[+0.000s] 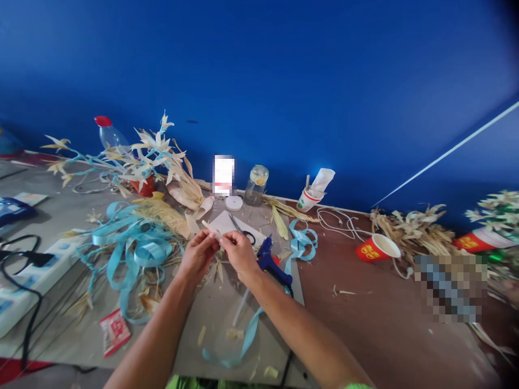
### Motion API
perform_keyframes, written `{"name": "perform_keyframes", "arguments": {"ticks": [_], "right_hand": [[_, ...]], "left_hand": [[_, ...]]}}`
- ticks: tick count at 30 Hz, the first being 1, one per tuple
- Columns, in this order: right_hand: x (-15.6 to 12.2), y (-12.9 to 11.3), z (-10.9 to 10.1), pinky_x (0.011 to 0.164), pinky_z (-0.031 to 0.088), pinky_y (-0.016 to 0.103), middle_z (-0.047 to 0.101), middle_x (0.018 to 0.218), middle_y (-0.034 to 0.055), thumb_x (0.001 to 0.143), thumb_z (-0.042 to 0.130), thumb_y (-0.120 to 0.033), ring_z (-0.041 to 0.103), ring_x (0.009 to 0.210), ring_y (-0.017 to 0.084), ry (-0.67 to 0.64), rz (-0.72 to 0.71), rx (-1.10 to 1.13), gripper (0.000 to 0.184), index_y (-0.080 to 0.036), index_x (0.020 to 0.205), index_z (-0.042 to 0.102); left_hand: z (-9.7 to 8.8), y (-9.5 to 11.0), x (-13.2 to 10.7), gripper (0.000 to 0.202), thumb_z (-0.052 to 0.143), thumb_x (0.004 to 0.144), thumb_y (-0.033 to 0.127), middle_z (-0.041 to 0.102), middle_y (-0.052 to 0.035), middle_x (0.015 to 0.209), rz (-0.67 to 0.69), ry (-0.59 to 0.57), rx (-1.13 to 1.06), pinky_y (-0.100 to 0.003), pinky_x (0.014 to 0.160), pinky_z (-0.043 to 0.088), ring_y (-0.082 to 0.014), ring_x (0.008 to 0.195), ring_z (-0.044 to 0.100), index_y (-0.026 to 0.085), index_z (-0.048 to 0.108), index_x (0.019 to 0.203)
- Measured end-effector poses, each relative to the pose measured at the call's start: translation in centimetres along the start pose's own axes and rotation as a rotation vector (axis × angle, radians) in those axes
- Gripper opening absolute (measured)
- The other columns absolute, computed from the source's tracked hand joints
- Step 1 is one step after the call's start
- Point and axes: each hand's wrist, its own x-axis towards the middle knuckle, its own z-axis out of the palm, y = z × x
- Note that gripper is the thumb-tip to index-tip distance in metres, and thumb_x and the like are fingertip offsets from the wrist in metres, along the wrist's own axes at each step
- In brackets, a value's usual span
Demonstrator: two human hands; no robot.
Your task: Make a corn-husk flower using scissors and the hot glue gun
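My left hand (198, 254) and my right hand (239, 254) meet above the grey table, fingertips pinched close together. Between them is a small pale strip (208, 227) that looks like dried corn husk; one end sticks out past my left fingers, and the rest is hidden. Just right of my right hand lies a blue glue gun (268, 258). Scissors (248, 236) rest behind my hands on a white sheet (221, 220). Left of my left hand is a loose heap of light blue ribbon (152, 246), with dried corn husks (188, 189) behind it.
Husk flowers (156, 141) on blue stems stand at back left. A white power strip (60, 251) with black cables lies at left. Along the blue wall are a glass jar (256, 186) and a white cup (310, 198). A red paper cup (377, 248) lies tipped at right.
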Motion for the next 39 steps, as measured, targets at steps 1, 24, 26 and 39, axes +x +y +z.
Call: {"name": "perform_keyframes", "arguments": {"ticks": [1,24,26,39], "right_hand": [[0.0,0.0,-0.2,0.049,0.035,0.021,0.054,0.056,-0.0028,0.07,0.055,-0.034,0.047,0.052,0.011,-0.018,-0.014,-0.035,0.017,-0.018,0.065,0.057],[4.1,-1.1,-4.0,0.069,0.046,0.032,0.068,0.091,0.0189,0.075,0.051,-0.016,0.065,0.086,0.028,-0.24,-0.023,-1.355,0.025,-0.009,0.096,0.064],[4.0,-1.1,-4.3,0.07,0.045,0.031,0.068,0.093,0.0192,0.075,0.051,-0.015,0.065,0.088,0.027,-0.229,-0.023,-1.356,0.026,-0.01,0.096,0.064],[1.5,0.0,-6.1,0.056,0.043,0.02,0.063,0.084,0.0012,0.065,0.066,-0.028,0.054,0.063,0.01,-0.137,-0.039,0.255,0.048,-0.02,0.111,0.056]], "left_hand": [[0.0,0.1,0.0,0.02,0.072,0.064,0.025,0.054,0.003,0.062,0.004,0.007,0.009,-0.018,0.054,0.039,-0.0043,0.052,0.046,0.014,0.057,0.071],[0.1,-0.2,0.2,0.026,0.071,0.063,0.033,0.054,0.0044,0.056,0.063,0.089,0.161,-0.016,0.041,0.027,-0.0031,0.042,0.041,0.016,0.052,0.069],[0.2,-0.2,0.2,0.026,0.071,0.063,0.033,0.054,0.0045,0.055,0.073,0.091,0.165,-0.016,0.041,0.027,-0.0033,0.042,0.041,0.016,0.052,0.068],[-0.1,-0.3,0.1,0.021,0.069,0.067,0.03,0.054,0.0035,0.057,0.085,0.022,0.104,-0.017,0.048,0.031,-0.0038,0.046,0.042,0.015,0.053,0.069]]}}
